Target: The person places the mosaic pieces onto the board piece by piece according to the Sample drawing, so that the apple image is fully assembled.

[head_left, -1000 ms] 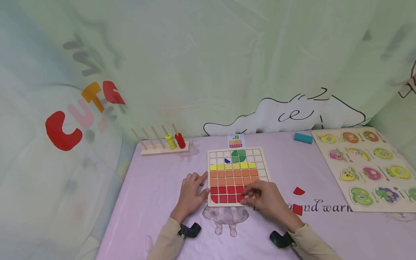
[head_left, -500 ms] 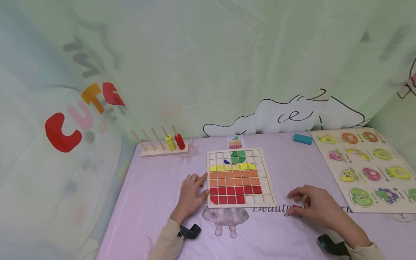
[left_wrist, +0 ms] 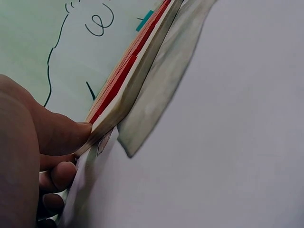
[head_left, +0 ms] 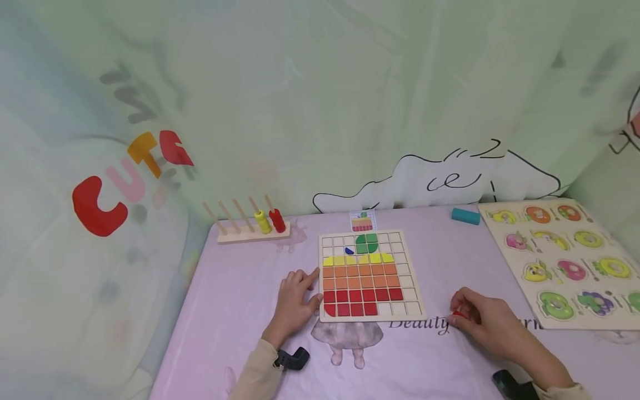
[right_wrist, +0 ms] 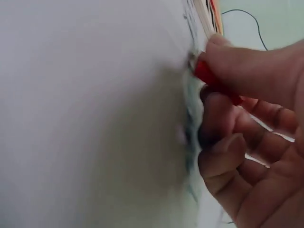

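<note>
A square wooden grid board [head_left: 412, 308] lies on the cloth, bearing rows of red, orange and yellow tiles [head_left: 360, 269]. Green tiles [head_left: 367, 243] and a small blue tile [head_left: 349, 251] sit higher up on it. My left hand [head_left: 291, 300] touches the board's left edge with index finger and thumb; the left wrist view has the thumb against the board's edge [left_wrist: 128, 97]. Right of the board, my right hand [head_left: 492, 322] pinches a small red tile [right_wrist: 211, 78] between thumb and fingers. Those fingers partly hide it in the head view.
A small pattern card [head_left: 362, 221] lies behind the board. At the back left stands a peg rack [head_left: 252, 235] with yellow and red beads. A teal block [head_left: 465, 216] and a large fruit puzzle board [head_left: 552, 258] lie to the right.
My right hand has left the board, moved right and taken up a red tile from the cloth there. The left hand keeps its place at the board's edge.
</note>
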A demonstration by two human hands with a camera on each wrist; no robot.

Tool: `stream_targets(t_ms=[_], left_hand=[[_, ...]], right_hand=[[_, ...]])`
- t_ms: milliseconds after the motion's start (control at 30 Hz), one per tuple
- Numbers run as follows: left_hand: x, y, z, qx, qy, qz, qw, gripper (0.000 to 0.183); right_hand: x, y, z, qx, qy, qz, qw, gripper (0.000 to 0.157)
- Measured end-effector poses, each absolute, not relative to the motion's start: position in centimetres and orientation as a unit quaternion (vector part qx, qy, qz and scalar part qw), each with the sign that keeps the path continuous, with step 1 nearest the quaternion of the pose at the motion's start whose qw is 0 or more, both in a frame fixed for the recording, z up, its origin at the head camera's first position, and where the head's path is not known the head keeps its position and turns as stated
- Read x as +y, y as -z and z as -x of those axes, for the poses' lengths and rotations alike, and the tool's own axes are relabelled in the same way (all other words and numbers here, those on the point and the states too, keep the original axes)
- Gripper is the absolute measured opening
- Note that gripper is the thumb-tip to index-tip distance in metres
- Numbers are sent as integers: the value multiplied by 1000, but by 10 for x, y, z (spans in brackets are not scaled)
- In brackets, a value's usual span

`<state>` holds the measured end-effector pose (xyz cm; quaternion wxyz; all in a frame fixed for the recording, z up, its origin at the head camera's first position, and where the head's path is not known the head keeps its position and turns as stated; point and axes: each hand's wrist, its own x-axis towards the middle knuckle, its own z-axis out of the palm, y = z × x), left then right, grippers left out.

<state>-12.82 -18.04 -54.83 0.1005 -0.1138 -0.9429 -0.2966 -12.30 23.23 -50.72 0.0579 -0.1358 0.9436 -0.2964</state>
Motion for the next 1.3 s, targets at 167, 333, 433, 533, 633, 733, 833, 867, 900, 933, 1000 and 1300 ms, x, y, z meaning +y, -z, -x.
stream_targets(t_ms=[167, 333, 433, 533, 633, 733, 833, 867, 900, 933, 1000, 1300], left_hand=[[-180, 548, 128, -943, 296, 117, 102, 60], [-180, 548, 128, -943, 296, 113, 98, 60], [-180, 548, 128, -943, 298, 111, 96, 60], [-179, 547, 127, -943, 298, 111, 95, 60], [-179, 547, 128, -944, 297, 111, 95, 60], [-179, 547, 128, -944, 295, 110, 95, 59], [-180, 547, 128, -945, 295, 109, 92, 59], [-180, 547, 128, -945, 294, 109, 91, 59], [-180, 547, 128, -945, 294, 108, 91, 59], [-180, 547, 128, -946, 293, 109, 91, 59], [-181, 547, 128, -946, 293, 109, 92, 59], [-180, 545, 128, -944, 296, 111, 93, 59]], right_hand=[[226, 510, 123, 923, 373, 95, -16, 19], [219, 511, 129, 895, 441, 20, -56, 33], [215, 513, 133, 883, 468, -1, -43, 47], [209, 514, 136, 870, 492, -1, -25, 53], [202, 513, 137, 863, 505, 14, -24, 51], [195, 514, 137, 853, 519, 35, -33, 45], [188, 516, 138, 836, 545, 55, -36, 41], [185, 517, 138, 829, 555, 61, -35, 40], [183, 518, 138, 822, 564, 67, -34, 39], [180, 519, 138, 818, 570, 71, -32, 39], [174, 521, 138, 812, 578, 78, -25, 37], [150, 523, 138, 823, 551, 96, 96, 37]])
